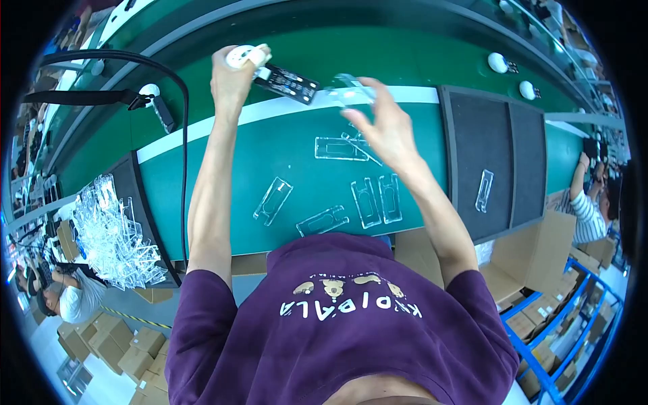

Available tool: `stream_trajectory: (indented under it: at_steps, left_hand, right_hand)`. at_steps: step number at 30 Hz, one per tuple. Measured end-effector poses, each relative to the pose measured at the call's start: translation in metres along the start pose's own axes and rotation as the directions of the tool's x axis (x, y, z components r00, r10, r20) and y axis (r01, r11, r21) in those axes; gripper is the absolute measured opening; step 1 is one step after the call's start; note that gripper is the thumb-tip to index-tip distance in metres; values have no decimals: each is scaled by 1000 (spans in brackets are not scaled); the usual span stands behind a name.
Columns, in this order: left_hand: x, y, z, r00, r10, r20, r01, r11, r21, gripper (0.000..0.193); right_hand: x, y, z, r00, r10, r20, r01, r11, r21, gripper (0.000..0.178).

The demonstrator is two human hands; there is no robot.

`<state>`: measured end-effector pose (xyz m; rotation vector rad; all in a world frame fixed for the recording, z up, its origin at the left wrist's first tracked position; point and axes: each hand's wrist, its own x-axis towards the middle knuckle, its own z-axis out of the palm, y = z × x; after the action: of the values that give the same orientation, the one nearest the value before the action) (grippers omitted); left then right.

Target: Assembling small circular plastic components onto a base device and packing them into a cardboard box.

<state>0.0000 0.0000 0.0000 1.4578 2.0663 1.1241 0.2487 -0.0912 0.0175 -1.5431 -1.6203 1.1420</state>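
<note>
My left hand is closed around the white round head of a small device. From that head a flat black rectangular panel sticks out to the right. Close to the panel's right end, my right hand grips a clear plastic frame between thumb and fingers; motion blurs the piece. Whether frame and panel touch, I cannot tell. On the green mat below my hands lie several clear rectangular frames, among them one at the left and one at the right.
A heap of clear plastic frames fills a dark tray at left. Another dark tray at right holds one clear frame. White-headed devices rest on the green belt beyond. A black cable hangs beside my left arm.
</note>
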Motion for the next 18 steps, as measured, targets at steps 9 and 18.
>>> stream_trajectory:
  at_steps: [9,18]
  left_hand:
    - [-75,67,-2,946,68,318,-3,980,-201,59]
    - [-98,80,7,946,142,291,-93,980,-176,66]
  right_hand:
    - [-26,-13,43,877,-383,-291,179,821,-542,46]
    - [-49,4,40,814,-486,-319,114,671,-733,51]
